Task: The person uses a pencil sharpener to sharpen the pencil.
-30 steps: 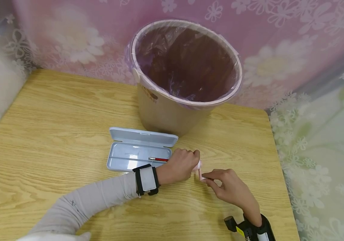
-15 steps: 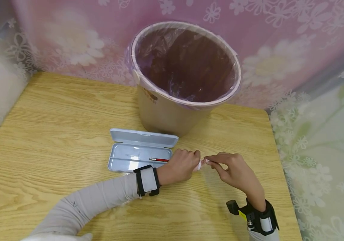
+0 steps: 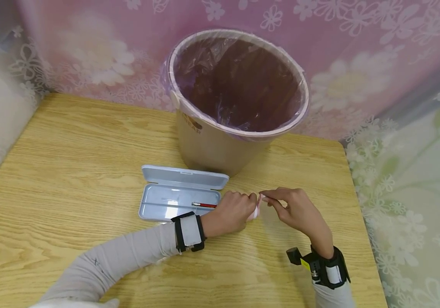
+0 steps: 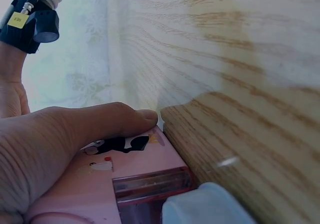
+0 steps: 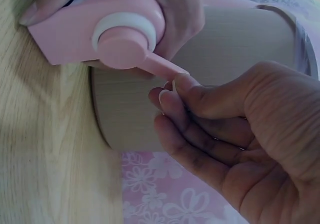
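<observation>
A pink hand-crank pencil sharpener (image 5: 65,42) with cartoon prints rests by the tabletop. My left hand (image 3: 230,214) grips its body, the thumb lying across the printed face in the left wrist view. A see-through window (image 4: 152,184) shows in that face. My right hand (image 3: 298,211) pinches the end of the crank handle (image 5: 162,66) between thumb and fingers. Left of the sharpener is an open light-blue pencil case (image 3: 158,210). A red pencil (image 3: 206,205) with a metallic end shows over the case; its other end is hidden behind my left hand.
A tall beige bin (image 3: 220,147) lined with a clear purplish bag stands right behind the pencil case. The wooden table (image 3: 73,179) meets a pink floral curtain (image 3: 100,51) at the back. Its right edge runs beside a pale green floral cloth (image 3: 416,179).
My right hand has moved up and away, swinging the crank handle from pointing toward me to pointing up by the sharpener's far side. My left hand keeps its grip in place.
</observation>
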Motion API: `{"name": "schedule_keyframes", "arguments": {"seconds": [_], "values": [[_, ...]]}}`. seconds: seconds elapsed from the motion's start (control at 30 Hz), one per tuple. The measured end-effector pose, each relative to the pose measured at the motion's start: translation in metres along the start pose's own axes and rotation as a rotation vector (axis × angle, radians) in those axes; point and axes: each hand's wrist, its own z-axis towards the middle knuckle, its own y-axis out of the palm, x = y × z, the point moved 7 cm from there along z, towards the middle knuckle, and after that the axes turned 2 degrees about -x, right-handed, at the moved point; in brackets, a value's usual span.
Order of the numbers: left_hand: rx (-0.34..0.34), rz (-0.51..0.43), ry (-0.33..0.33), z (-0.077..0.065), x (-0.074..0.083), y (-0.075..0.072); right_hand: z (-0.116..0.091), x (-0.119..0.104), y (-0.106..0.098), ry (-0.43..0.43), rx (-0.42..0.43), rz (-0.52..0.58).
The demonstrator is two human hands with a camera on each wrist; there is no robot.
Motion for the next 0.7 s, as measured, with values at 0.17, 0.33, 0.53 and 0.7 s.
{"name": "schedule_keyframes", "arguments": {"seconds": [0.17,0.33,0.53,0.7], "values": [[0.007,-0.007,0.01,0.0,0.0,0.001,0.005,0.009,0.01,0.036,-0.019,0.021],[-0.004,-0.009,0.008,0.001,0.002,0.001,0.0,0.031,0.043,0.109,-0.187,0.093],[-0.007,0.005,-0.005,0.001,0.002,0.001,-0.024,0.031,0.07,0.175,-0.268,0.197],[-0.005,0.018,-0.004,0.001,0.0,0.001,-0.034,0.011,0.067,0.159,-0.296,0.241]]}}
